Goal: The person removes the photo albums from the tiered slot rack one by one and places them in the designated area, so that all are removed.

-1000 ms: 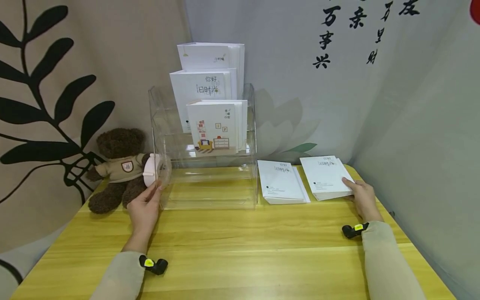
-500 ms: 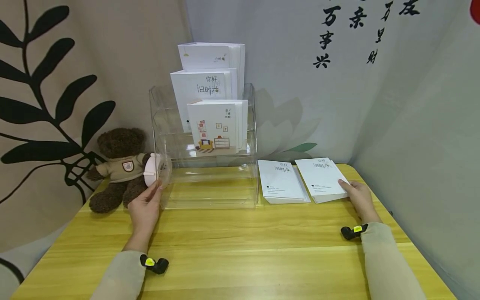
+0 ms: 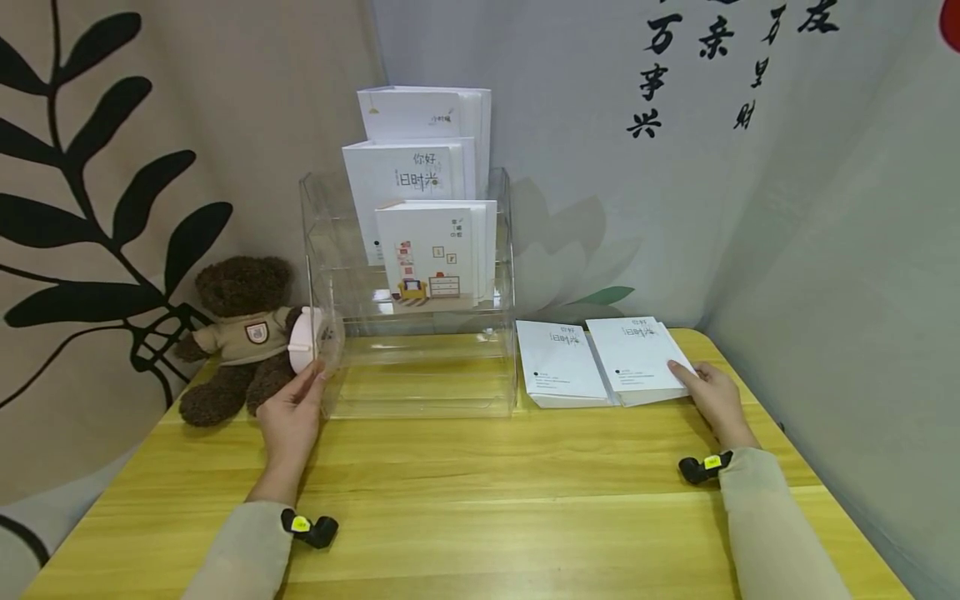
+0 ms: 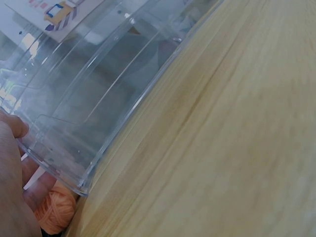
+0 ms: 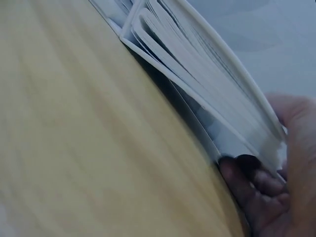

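Observation:
My left hand (image 3: 291,417) grips the left side panel of a clear acrylic rack (image 3: 420,408); in the left wrist view its thumb lies on one face of the panel and fingers on the other. My right hand (image 3: 716,398) holds the right edge of a white-covered book (image 3: 637,354), thumb on the cover. Seen from the right wrist, the book's thick pages (image 5: 197,59) show, and fingers are tucked below it. Another white book (image 3: 558,358) lies just left of it, their edges meeting or nearly so.
White books (image 3: 431,250) stand on the rack's upper tiers. A brown teddy bear (image 3: 240,333) sits left of the rack, with a pink-and-white object (image 3: 302,340) beside it. An orange yarn ball (image 4: 57,210) shows behind the rack's corner. A curtain (image 3: 570,167) hangs behind the wooden table (image 3: 480,500).
My right hand has drawn the book leftward, closing the gap to the other white book. My left hand keeps its grip on the rack.

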### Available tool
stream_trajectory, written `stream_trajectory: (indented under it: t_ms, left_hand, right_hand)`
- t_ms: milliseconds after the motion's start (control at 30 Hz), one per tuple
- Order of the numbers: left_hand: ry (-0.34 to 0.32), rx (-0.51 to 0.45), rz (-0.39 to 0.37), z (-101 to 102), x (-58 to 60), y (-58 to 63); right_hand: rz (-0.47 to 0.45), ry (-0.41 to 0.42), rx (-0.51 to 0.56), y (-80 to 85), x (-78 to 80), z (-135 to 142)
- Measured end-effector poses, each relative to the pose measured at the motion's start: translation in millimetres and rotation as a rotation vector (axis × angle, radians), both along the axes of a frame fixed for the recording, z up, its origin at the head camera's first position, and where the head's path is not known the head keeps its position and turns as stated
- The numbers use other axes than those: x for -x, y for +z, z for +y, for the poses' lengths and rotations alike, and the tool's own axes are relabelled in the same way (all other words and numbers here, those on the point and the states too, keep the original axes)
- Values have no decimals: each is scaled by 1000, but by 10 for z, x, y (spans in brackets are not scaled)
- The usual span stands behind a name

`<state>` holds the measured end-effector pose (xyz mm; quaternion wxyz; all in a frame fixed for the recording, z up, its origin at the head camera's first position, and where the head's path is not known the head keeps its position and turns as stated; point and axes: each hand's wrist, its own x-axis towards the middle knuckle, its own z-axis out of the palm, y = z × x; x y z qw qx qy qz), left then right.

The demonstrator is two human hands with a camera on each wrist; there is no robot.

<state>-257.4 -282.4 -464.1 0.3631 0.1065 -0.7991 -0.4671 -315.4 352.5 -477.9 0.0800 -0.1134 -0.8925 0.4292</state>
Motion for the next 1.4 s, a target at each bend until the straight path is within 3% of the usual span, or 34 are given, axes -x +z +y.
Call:
stream_trajectory:
  t_ms: [200,433,767,1067,1400]
  left_hand:
    - [2,-1,10,-14,17,-10]
    - [5,-10,-17,-6,6,-11]
    - [2,-2,24,0,10,-10]
    - [1,-7,37,-12,12,-23]
    - [-2,-11,21,-12,12,-16]
  right_hand:
    - [40,23,-96,-20,-45,24]
    - [86,42,-133,-59,-67,22]
    - [177,66,-117,-37,-63,-3]
    - [250,139,-106,-37,-29,-1]
    - [237,165,-115,-12,-34,-14]
